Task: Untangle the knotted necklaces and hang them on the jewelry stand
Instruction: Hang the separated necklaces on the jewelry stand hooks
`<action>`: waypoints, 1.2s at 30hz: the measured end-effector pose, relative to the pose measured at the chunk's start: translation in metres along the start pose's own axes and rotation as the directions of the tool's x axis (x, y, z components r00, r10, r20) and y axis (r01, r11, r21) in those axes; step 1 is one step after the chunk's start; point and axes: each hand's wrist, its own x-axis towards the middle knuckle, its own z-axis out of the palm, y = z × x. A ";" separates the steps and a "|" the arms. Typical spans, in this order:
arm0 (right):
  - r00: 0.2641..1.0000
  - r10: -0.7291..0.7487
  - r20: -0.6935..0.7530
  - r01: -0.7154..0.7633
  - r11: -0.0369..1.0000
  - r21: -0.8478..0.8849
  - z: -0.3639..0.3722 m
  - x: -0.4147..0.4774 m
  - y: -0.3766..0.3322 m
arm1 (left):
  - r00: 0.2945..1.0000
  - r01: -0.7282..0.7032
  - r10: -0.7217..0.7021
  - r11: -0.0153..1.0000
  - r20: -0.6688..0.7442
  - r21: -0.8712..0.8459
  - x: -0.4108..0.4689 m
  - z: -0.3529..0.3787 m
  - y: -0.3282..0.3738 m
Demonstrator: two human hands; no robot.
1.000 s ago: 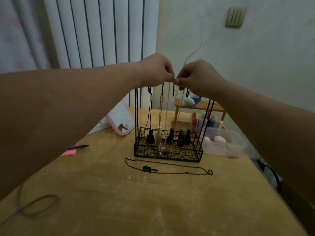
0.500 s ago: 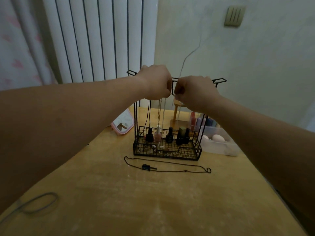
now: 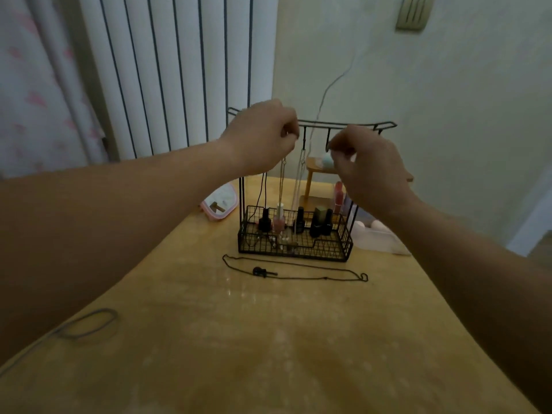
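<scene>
While both hands work up at the top bar [image 3: 343, 124] of the jewelry stand [image 3: 294, 249], the left hand [image 3: 263, 135] sits at the bar's left end with fingers curled. The right hand [image 3: 369, 165] is right of centre, fingertips drawn together beside a hook [image 3: 328, 146]. Too blurred to tell if either pinches a chain. A pale chain [image 3: 298, 177] hangs off the middle hook between the hands. A second chain [image 3: 282, 180] drops from under the left hand toward the stand's basket. A black cord necklace [image 3: 298, 268] lies loose on the table [image 3: 268, 339] just in front of the stand, not yet hung. Likely step: seating a chain on a hook. To do it well, keep the loop wide, drop it fully into the hook's bend, and let go gently so neighbouring chains don't swing and cross.
</scene>
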 end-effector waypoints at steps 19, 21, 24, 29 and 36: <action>0.603 0.210 0.769 -0.026 0.969 -0.244 0.088 -0.124 0.004 | 0.792 0.111 -0.126 0.992 0.598 0.063 -0.153 0.125 0.002; 0.602 0.211 0.770 -0.006 0.966 -0.260 0.088 -0.127 0.004 | 0.792 0.110 -0.125 0.992 0.597 0.062 -0.153 0.126 0.003; 0.619 0.211 0.757 -0.059 0.973 -0.223 0.085 -0.132 0.003 | 0.795 0.128 -0.135 0.990 0.592 0.053 -0.155 0.128 0.002; 0.664 0.280 0.693 -0.533 0.828 0.176 0.071 -0.127 -0.005 | 0.780 0.284 -0.119 0.942 0.614 -0.178 -0.148 0.133 0.023; 0.585 0.335 0.739 -0.674 0.707 0.214 0.021 -0.103 0.030 | 0.734 0.655 -0.206 0.470 0.647 -0.592 -0.132 0.101 0.021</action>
